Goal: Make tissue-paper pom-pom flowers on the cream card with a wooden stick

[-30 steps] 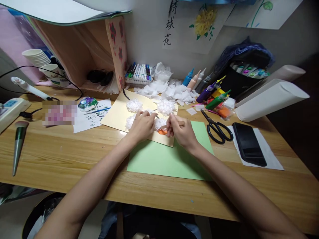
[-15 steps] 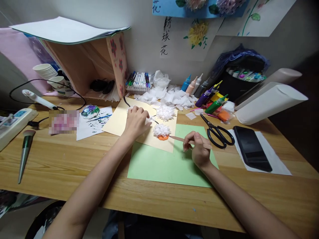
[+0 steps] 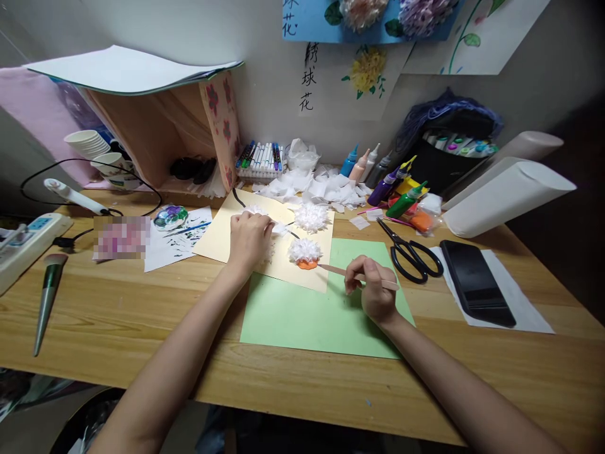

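The right hand [image 3: 373, 291] pinches a thin stick [image 3: 359, 275] like a pen — tip at the orange blob under a tissue flower [image 3: 305, 250]. The left hand [image 3: 249, 236], fingers curled, pins the cream card [image 3: 222, 233] steady on the worktop [image 3: 118, 302].

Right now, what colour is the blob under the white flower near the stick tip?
Orange, under the flower at the stick tip; head view.

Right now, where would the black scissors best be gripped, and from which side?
By the looped handles, coming from the near right. The scissors lie flat and closed on the table, handles toward the phone, blades pointing away toward the paint bottles.
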`<state>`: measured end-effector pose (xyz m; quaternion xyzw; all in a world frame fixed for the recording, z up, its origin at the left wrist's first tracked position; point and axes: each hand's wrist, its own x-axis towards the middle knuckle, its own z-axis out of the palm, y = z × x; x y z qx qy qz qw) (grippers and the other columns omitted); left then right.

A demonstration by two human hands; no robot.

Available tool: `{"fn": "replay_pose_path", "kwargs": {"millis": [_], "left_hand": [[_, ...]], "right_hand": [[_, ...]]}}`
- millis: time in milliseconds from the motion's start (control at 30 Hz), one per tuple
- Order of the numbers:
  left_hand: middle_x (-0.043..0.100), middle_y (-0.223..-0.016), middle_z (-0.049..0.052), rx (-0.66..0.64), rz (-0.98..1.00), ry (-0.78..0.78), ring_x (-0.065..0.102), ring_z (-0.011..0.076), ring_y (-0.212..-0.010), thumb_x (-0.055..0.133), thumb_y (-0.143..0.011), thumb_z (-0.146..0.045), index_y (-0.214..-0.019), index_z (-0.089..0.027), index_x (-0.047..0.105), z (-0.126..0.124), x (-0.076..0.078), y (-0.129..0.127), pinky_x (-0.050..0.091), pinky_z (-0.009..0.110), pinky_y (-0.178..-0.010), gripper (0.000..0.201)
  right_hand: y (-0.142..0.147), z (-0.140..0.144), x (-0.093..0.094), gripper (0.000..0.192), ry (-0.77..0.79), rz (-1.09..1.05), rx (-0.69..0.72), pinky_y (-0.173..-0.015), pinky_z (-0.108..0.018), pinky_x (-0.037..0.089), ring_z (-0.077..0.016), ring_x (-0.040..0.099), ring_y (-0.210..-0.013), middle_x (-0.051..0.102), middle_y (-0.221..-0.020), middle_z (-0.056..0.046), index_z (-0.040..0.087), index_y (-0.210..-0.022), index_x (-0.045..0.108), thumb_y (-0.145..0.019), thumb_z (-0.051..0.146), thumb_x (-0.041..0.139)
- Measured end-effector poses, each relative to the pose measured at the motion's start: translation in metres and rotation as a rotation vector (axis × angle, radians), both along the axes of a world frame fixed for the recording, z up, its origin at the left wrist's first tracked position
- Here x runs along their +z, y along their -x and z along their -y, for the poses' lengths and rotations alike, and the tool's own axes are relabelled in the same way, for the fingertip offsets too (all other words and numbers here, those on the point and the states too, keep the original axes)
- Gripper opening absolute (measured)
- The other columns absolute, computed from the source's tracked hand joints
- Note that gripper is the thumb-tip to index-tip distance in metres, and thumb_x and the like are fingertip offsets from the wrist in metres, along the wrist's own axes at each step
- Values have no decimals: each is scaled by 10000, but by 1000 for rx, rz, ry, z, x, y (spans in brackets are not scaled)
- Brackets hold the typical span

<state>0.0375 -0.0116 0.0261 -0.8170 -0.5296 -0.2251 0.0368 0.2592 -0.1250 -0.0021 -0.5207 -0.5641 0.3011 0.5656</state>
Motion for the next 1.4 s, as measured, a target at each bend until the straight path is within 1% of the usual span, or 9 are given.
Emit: {"fn": "replay_pose_path", "kwargs": {"millis": [100, 200, 300, 367, 667, 800, 967, 1167, 1400], "left_hand": [[720, -929, 54, -23, 228, 82, 581, 234, -897, 515, -886, -298, -854, -225, 685, 4, 9, 2, 395, 399, -781, 188], [732, -879, 41, -163, 476, 354, 620, 191, -820, 612, -822, -328, -824, -212, 713, 12, 19, -2, 449, 335, -740, 154], [734, -765, 19, -305, 508, 666, 634, 162, -710, 695, -739, -306, -751, -203, 724, 22, 25, -10, 462, 285, -657, 108], [726, -725, 13, -319, 480, 732, 633, 153, -671, 731, -697, -295, -720, -194, 718, 28, 24, -16, 456, 264, -610, 104], [712, -782, 21, -421, 400, 566, 630, 146, -727, 647, -800, -214, -767, -189, 718, 33, 11, -23, 448, 259, -660, 82], [655, -807, 39, -432, 356, 467, 589, 165, -794, 700, -767, -238, -754, -187, 725, 33, 6, -28, 435, 277, -704, 59], [601, -849, 51, -411, 288, 397, 525, 196, -865, 691, -779, -285, -808, -217, 736, 35, -1, -33, 418, 308, -748, 86], [614, -861, 41, -392, 291, 358, 515, 189, -862, 633, -828, -295, -866, -200, 700, 31, -5, -30, 408, 310, -775, 122], [648, -817, 20, -370, 279, 400, 538, 167, -803, 622, -830, -248, -758, -186, 661, 29, 1, -30, 399, 297, -750, 103]], "right_hand": [[0, 0, 0, 476, -5, -23, -1, -439, -257, 373, -110, 462, -399, 527, -426, 18, 202, -580, 549, -937, 438, 340], [2, 1, 0, 474, -20, -40, -5, -428, -254, 365, -110, 458, -396, 527, -422, 18, 202, -583, 552, -936, 439, 342], [3, 2, 0, 474, -49, -38, -34, -437, -261, 364, -113, 458, -401, 523, -423, 18, 205, -572, 550, -934, 435, 346], [5, 2, -1, 476, -65, -36, -53, -440, -266, 360, -113, 459, -401, 523, -428, 17, 206, -565, 550, -933, 431, 347], [5, 6, -4, 453, -157, 24, 14, -465, -264, 355, -108, 459, -428, 527, -451, 20, 201, -588, 552, -949, 357, 326], [6, 10, -1, 447, -262, 170, 72, -476, -257, 357, -100, 456, -440, 506, -462, 22, 198, -586, 533, -954, 315, 310], [10, 7, 2, 408, -273, 382, 156, -511, -253, 395, -102, 486, -478, 515, -506, 17, 204, -628, 521, -959, 251, 287], [12, 2, 2, 373, -265, 469, 172, -538, -251, 415, -109, 509, -506, 536, -548, 11, 205, -665, 524, -956, 250, 296], [11, 5, 1, 395, -307, 430, 149, -528, -249, 403, -111, 508, -500, 532, -533, 6, 206, -653, 526, -961, 268, 285]]}}
